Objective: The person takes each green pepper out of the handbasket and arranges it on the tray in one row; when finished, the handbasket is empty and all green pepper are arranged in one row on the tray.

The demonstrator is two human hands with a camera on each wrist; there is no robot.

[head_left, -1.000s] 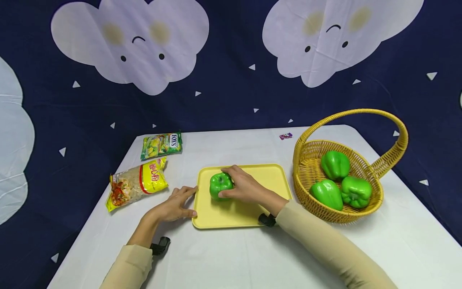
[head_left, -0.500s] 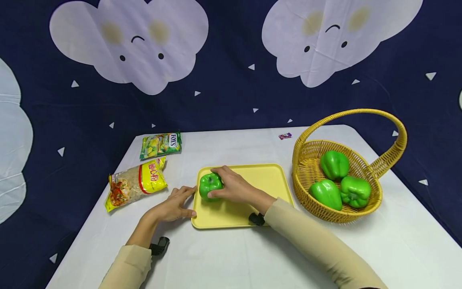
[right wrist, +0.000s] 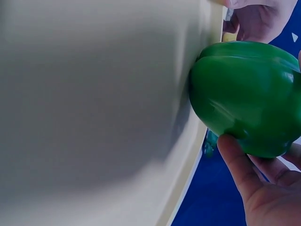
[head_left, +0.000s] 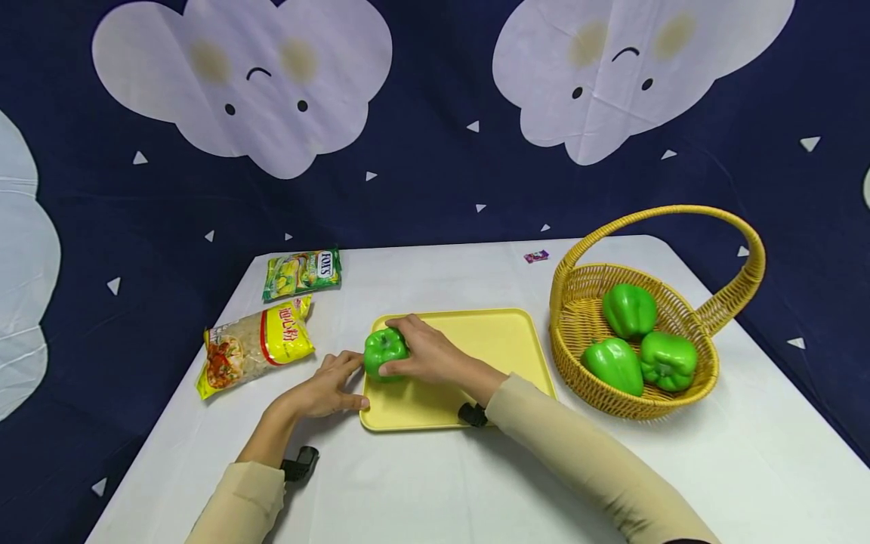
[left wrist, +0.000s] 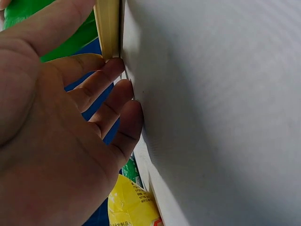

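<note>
My right hand (head_left: pixel 433 357) grips a shiny green bell pepper (head_left: pixel 383 349) at the left end of a yellow rectangular tray (head_left: pixel 499 344). In the right wrist view, the fingers and thumb sit around the sides of the pepper (right wrist: pixel 244 94), whose underside is right at the tray's surface. My left hand (head_left: pixel 325 390) rests beside the tray's left edge, its thumb tip at the near-left corner and its fingertips by the rim. The left wrist view shows those fingers (left wrist: pixel 107 110) spread and loosely bent, low over the white tabletop, holding nothing.
A wicker basket (head_left: pixel 569 363) with a tall handle, right of the tray, holds three green bell peppers (head_left: pixel 630 310). Left lie a yellow-and-clear pasta bag (head_left: pixel 258 344) and a green FOX'S candy packet (head_left: pixel 302 273). A small purple wrapped sweet (head_left: pixel 536 256) lies at the back.
My right hand has moved the bell pepper leftward along the tray, from left of its middle to its left rim. My left hand has stayed at the tray's edge.
</note>
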